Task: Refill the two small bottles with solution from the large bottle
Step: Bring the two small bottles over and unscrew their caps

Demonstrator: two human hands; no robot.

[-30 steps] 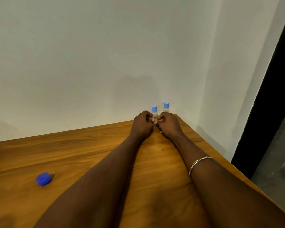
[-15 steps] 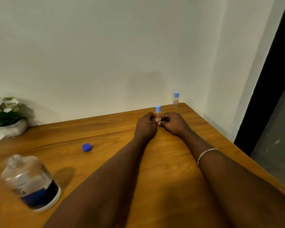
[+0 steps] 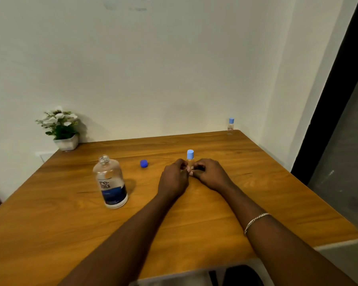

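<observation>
I see the left hand (image 3: 173, 178) and right hand (image 3: 210, 174) both grasping a capped small bottle (image 3: 190, 156) mid-counter (image 3: 267, 193). Large bottle (image 3: 110, 182) uncapped, liquid low, cap (image 3: 144, 163) beside. Second small bottle (image 3: 230, 124) at far corner.

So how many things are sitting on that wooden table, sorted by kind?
Small clear bottles with light blue caps: 2, one between the hands, one at the far right corner
Large clear uncapped bottle with a dark blue label: 1
Loose dark blue cap: 1
White-flowered plant in a white pot: 1
Total: 5
</observation>
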